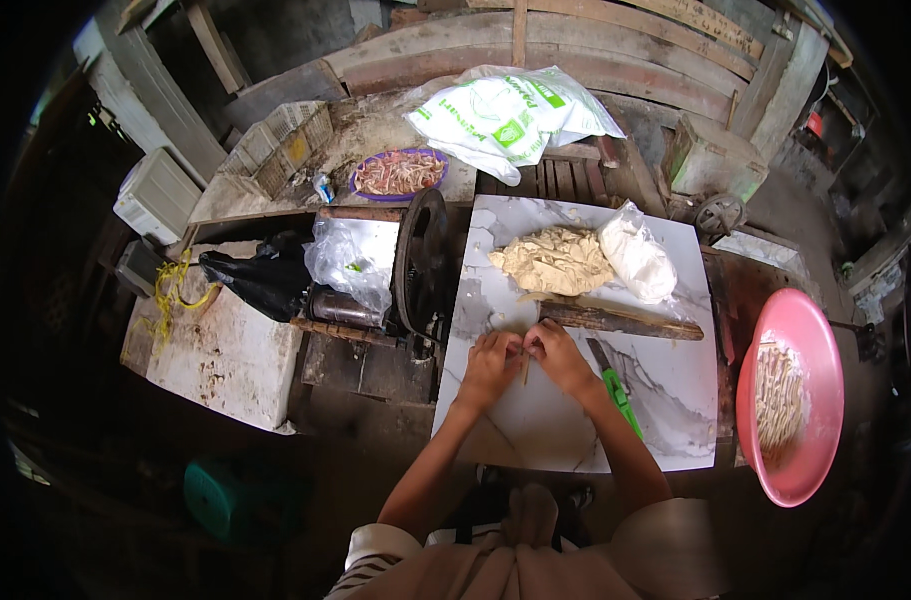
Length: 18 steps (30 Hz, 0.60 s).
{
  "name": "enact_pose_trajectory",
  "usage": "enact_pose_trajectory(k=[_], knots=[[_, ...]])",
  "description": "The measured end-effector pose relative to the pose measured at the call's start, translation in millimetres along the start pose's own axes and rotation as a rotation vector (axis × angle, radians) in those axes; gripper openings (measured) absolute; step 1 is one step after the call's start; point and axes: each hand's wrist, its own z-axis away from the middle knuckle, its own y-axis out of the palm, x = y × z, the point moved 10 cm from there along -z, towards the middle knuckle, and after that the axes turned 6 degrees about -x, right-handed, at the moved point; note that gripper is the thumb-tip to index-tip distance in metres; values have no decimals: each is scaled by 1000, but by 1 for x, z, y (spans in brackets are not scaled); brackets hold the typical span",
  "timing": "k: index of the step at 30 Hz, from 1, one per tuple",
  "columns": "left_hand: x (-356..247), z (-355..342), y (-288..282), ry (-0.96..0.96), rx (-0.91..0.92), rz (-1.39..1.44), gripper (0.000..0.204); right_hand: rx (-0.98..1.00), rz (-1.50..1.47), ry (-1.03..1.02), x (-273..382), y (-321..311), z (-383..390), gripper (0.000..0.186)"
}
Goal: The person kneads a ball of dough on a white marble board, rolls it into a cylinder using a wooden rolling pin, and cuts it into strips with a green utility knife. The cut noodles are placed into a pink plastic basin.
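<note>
Both hands working a thin strip of dough on the white board

Left hand (490, 358) and right hand (558, 352) sit side by side, fingertips pinching the dough strip (525, 368) between them, just below the wooden rolling pin (620, 319); dough pile (552, 260) further back.

Both arms reach up from the bottom. The left hand (490, 362) and the right hand (558, 355) are close together, fingers bent, fingertips pinched and touching.
</note>
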Motion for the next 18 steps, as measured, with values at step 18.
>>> enact_pose_trajectory(k=[18], knots=[[-58,-4,18,-255,67,411,20,-136,-89,82,45,-107,15,14]])
